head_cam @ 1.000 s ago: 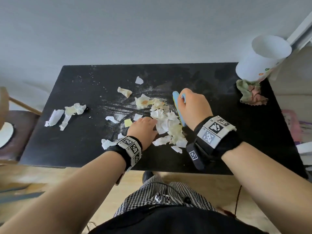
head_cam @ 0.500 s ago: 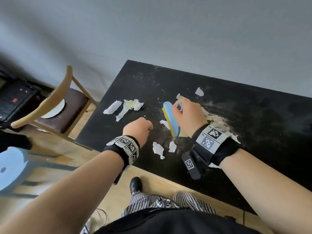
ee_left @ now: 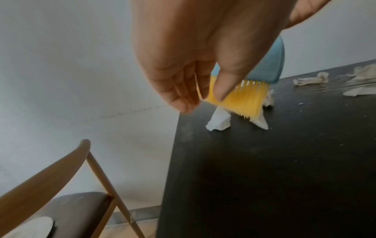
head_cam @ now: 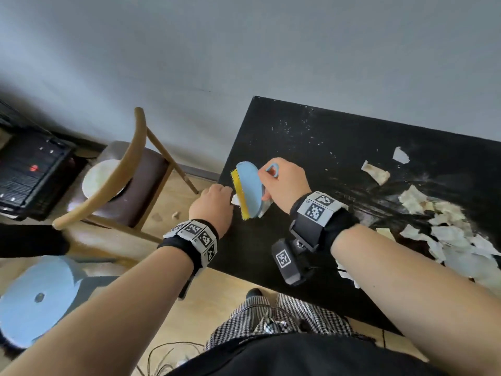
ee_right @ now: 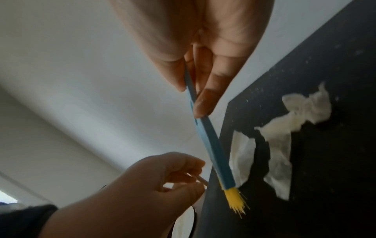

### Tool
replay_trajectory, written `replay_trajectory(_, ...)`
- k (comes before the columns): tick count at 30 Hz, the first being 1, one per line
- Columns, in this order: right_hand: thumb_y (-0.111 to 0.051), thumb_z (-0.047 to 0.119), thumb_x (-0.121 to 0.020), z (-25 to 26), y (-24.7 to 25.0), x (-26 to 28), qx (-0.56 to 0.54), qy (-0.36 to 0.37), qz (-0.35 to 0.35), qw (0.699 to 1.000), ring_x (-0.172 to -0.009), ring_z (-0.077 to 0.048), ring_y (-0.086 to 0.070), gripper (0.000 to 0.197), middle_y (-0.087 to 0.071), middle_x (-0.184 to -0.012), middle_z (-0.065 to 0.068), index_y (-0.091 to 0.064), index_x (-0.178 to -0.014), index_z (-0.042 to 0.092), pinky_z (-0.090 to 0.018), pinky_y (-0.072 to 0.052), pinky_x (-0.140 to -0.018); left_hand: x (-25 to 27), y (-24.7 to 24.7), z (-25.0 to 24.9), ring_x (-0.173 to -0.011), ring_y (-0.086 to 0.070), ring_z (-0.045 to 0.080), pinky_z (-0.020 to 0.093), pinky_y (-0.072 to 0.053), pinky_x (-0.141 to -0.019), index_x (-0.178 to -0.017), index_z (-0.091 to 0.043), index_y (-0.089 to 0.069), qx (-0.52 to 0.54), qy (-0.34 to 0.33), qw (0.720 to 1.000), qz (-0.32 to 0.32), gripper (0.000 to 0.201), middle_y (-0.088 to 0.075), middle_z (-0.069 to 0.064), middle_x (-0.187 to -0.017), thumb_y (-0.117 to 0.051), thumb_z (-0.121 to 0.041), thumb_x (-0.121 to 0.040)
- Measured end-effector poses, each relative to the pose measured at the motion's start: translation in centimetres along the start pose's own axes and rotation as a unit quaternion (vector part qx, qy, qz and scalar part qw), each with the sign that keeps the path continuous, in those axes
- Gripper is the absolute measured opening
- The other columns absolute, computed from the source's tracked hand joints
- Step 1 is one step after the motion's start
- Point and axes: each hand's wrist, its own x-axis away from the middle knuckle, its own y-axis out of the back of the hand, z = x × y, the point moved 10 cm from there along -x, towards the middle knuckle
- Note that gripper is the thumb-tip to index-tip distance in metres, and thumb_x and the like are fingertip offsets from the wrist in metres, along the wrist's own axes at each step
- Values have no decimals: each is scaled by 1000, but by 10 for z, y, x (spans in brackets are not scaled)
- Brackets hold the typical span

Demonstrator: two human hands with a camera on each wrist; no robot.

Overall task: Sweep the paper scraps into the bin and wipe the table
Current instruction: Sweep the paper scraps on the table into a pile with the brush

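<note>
My right hand (head_cam: 271,183) grips a blue brush (head_cam: 248,188) with yellow bristles near the black table's (head_cam: 311,147) left edge. The bristles (ee_left: 240,99) touch two white paper scraps (ee_left: 218,120) that lie there, with more crumpled scraps (ee_right: 278,141) just behind the brush (ee_right: 213,149). My left hand (head_cam: 226,198) hovers at the table edge beside the bristles, its fingers (ee_left: 183,103) and thumb pinching a thin tan scrap (ee_left: 198,87) seen edge-on. A large pile of torn scraps (head_cam: 439,232) lies on the table's right. The bin is out of view.
A wooden chair (head_cam: 130,169) with a white disc (head_cam: 100,177) on its seat stands just left of the table. A blue stool (head_cam: 38,297) and a black box (head_cam: 27,169) sit further left on the wooden floor. One small scrap (head_cam: 176,214) lies on the floor.
The view swung left. Both hands left the central scrap pile and moved to the table's left edge, where the brush now stands over the scraps lying there.
</note>
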Motion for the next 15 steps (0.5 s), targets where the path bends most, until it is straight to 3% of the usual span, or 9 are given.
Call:
replay_trajectory(3,-50,25,-95,-20,-16,-12,52,-54,-1,997,-88,-18,-68,17,-68,-89,-7,-59,-102,12,-18,-51,-74,-7,-20,8,-141,-25,22,37,-29,-112,-148,-16,-25,-21,-27,998,58,74,-26,2,-153,-61,-40,-88)
replay_trajectory(5,-48,23,-95,-37,-5,-17,42,-90,-30,995,-84,-21,-68,19,-70,-92,-11,-59,-102,7,-6,-45,-57,-13,-31,5,-146,-10,20,37,-16,-117,-152,-14,-10,-48,-48,994,90,97,-10,2,-159,-66,-51,-82)
replay_trajectory(6,-48,22,-95,-44,5,-19,39,-106,-44,993,-80,-22,-70,19,-70,-93,-12,-58,-101,7,-7,-45,-53,-17,-36,2,-146,-6,19,37,-13,-118,-152,-14,-6,-60,-56,991,102,104,-6,2,-159,-67,-55,-79)
replay_trajectory(8,-47,21,-96,-56,32,-23,33,-129,-89,987,-80,-26,-71,19,-68,-98,-13,-58,-100,6,-24,-56,-65,-24,-44,-5,-147,-2,20,38,-10,-118,-152,-13,-1,-80,-72,987,123,111,0,3,-160,-67,-60,-76)
replay_trajectory(10,-47,20,-95,-61,62,-31,47,-127,-137,981,-88,-30,-68,19,-66,-102,-14,-58,-99,5,-42,-56,-79,-32,-48,-14,-147,0,21,40,-9,-119,-152,-12,1,-96,-87,982,135,115,4,5,-160,-67,-61,-74)
replay_trajectory(13,-46,24,-96,-45,81,-43,78,-86,-163,980,-95,-27,-65,19,-65,-104,-12,-57,-101,9,-43,-55,-83,-43,-51,-25,-147,2,22,41,-8,-119,-152,-11,4,-130,-98,976,148,118,8,6,-159,-69,-60,-73)
replay_trajectory(15,-47,25,-95,-29,66,-53,44,-60,-128,989,-90,-26,-68,17,-66,-102,-10,-57,-100,13,-42,-58,-77,-50,-50,-30,-147,2,22,42,-8,-119,-152,-10,4,-152,-101,972,151,121,9,6,-159,-70,-61,-72)
